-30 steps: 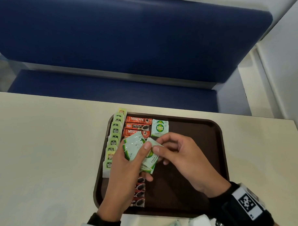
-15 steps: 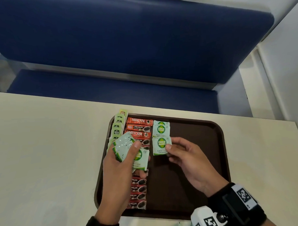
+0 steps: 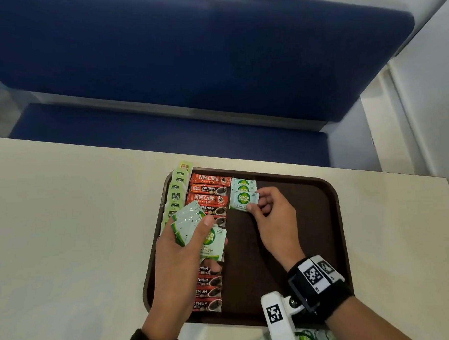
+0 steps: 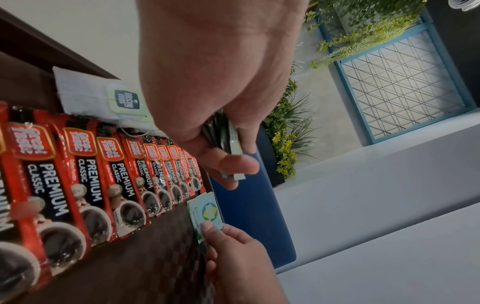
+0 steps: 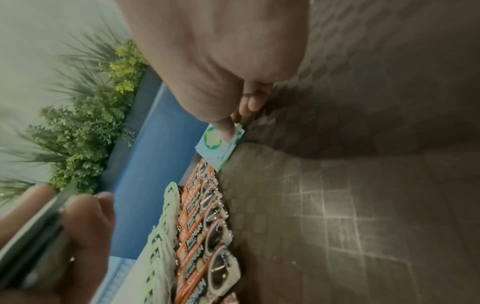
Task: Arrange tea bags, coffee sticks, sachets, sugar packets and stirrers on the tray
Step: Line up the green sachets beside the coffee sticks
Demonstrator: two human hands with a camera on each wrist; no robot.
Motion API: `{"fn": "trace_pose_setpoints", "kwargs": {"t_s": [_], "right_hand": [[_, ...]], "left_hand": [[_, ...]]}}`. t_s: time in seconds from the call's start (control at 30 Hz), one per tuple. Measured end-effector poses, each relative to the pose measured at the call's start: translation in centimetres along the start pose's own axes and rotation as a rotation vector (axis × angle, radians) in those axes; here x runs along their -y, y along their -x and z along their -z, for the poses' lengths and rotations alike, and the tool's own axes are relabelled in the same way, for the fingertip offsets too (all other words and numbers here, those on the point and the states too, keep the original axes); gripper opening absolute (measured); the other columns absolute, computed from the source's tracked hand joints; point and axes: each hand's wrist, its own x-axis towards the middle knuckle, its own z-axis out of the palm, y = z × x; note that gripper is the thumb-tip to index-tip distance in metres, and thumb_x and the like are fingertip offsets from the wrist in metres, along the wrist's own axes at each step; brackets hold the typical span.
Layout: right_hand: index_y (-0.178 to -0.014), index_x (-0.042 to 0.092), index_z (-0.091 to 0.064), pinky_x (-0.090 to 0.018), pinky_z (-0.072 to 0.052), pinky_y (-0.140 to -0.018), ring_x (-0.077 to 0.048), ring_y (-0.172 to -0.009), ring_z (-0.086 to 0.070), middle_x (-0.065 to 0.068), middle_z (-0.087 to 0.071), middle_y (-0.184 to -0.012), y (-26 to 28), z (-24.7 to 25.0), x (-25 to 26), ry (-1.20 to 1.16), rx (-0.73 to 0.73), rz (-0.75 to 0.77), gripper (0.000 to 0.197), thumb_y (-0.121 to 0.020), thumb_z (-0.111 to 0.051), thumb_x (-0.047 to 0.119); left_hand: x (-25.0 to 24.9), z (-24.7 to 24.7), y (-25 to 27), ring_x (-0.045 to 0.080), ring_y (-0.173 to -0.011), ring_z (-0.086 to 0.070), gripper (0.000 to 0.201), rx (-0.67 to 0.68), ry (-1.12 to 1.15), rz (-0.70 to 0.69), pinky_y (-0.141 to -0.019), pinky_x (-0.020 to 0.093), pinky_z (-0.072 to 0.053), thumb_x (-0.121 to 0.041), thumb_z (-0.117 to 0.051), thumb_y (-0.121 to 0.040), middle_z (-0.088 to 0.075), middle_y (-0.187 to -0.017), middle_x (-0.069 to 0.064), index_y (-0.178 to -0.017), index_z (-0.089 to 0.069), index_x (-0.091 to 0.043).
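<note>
A brown tray [image 3: 321, 217] lies on the cream table. Green-tagged tea bags [image 3: 177, 194] line its left edge, with a column of red coffee sticks [image 3: 209, 193] beside them. At the top of a third column lie white-green Coco Sugar packets [image 3: 243, 183]. My right hand [image 3: 254, 203] pinches one sugar packet [image 3: 243, 200] by its right edge, laid over the lower part of those packets; the left wrist view shows it too [image 4: 205, 214], as does the right wrist view [image 5: 221, 144]. My left hand [image 3: 195, 232] grips a fanned stack of sugar packets [image 3: 192, 225] above the coffee sticks.
More green-white packets [image 3: 304, 338] lie on the table near the front edge, below the tray. A blue bench [image 3: 164, 70] stands beyond the table's far edge. The right half of the tray is bare brown surface.
My right hand drew one sugar packet from the left hand's stack and carried it up to the packets at the tray's top. The left hand lowered slightly with the rest.
</note>
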Motion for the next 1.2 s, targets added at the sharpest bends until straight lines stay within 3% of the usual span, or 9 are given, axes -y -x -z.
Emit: {"fn": "trace_pose_setpoints", "kwargs": {"t_s": [0.27,0.43,0.67,0.9,1.03,1.2], "right_hand": [[-0.12,0.03,-0.06,-0.006,-0.047,-0.072,-0.004,-0.082,-0.062,0.006,-0.065,-0.1,-0.5,-0.5,-0.6,0.012,-0.015,0.029,0.037,-0.093,-0.083,0.019],[-0.119,0.032,-0.057,-0.005,-0.047,-0.07,-0.004,-0.084,-0.062,0.006,-0.063,-0.102,-0.5,-0.4,-0.6,0.028,-0.015,0.045,0.038,-0.094,-0.082,0.02],[-0.124,0.031,-0.057,-0.004,-0.046,-0.072,-0.006,-0.084,-0.059,0.009,-0.058,-0.109,-0.5,-0.3,-0.7,0.078,-0.005,0.063,0.044,-0.091,-0.085,0.025],[-0.128,0.028,-0.058,-0.01,-0.046,-0.069,-0.006,-0.084,-0.06,0.008,-0.06,-0.11,-0.6,-0.4,-0.9,0.098,-0.003,0.058,0.044,-0.092,-0.084,0.024],[-0.127,0.028,-0.058,-0.009,-0.046,-0.068,-0.007,-0.083,-0.06,0.007,-0.06,-0.11,-0.7,-0.4,-1.0,0.105,0.004,0.054,0.044,-0.092,-0.084,0.025],[-0.123,0.03,-0.058,-0.006,-0.047,-0.072,-0.005,-0.087,-0.061,0.009,-0.06,-0.112,0.2,0.3,0.3,0.072,-0.019,0.06,0.038,-0.093,-0.083,0.031]], "left_hand": [[-0.1,0.4,-0.1,0.025,-0.068,-0.076,0.037,-0.007,-0.015,-0.001,-0.048,0.034,-0.06,-0.04,-0.078,-0.09,-0.082,-0.101,0.006,-0.126,-0.07,-0.031],[-0.2,0.5,-0.4,0.025,-0.076,-0.079,0.039,-0.002,-0.019,0.007,-0.048,0.033,-0.059,-0.039,-0.078,-0.091,-0.082,-0.103,0.005,-0.128,-0.07,-0.029],[-0.2,0.1,-1.0,0.025,-0.075,-0.078,0.036,0.02,-0.016,0.011,-0.049,0.033,-0.059,-0.036,-0.078,-0.095,-0.082,-0.102,0.006,-0.128,-0.069,-0.028],[-0.4,-0.6,-1.1,0.023,-0.076,-0.08,0.038,0.048,-0.011,0.012,-0.046,0.029,-0.058,-0.037,-0.077,-0.092,-0.082,-0.1,0.006,-0.127,-0.067,-0.027],[-0.4,-0.9,-1.1,0.018,-0.068,-0.077,0.035,0.052,-0.014,0.015,-0.046,0.029,-0.058,-0.035,-0.076,-0.095,-0.082,-0.098,0.007,-0.127,-0.068,-0.024],[-0.3,-1.4,-1.3,0.02,-0.075,-0.079,0.032,0.039,-0.005,0.017,-0.046,0.03,-0.058,-0.035,-0.078,-0.095,-0.082,-0.099,0.006,-0.125,-0.069,-0.026]]}}
